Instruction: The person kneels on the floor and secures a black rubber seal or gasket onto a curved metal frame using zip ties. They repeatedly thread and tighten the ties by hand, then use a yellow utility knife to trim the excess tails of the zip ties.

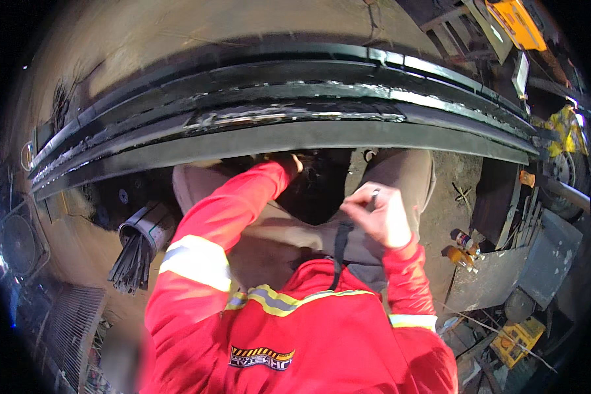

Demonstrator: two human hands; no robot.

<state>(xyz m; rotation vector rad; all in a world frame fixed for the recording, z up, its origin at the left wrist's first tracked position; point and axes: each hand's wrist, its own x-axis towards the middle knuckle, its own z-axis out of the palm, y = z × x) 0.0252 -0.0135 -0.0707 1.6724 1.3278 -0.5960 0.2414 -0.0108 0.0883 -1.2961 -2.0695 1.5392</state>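
I cannot tell the grip of 1 left hand (297,163); 1 right hand (383,215) pinches narrowly near 1 strap (341,248).

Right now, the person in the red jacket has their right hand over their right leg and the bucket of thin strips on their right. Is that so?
Not quite: the head view shows the bucket of thin strips on the left. The red jacket, and the right hand over the right leg, are as you say.
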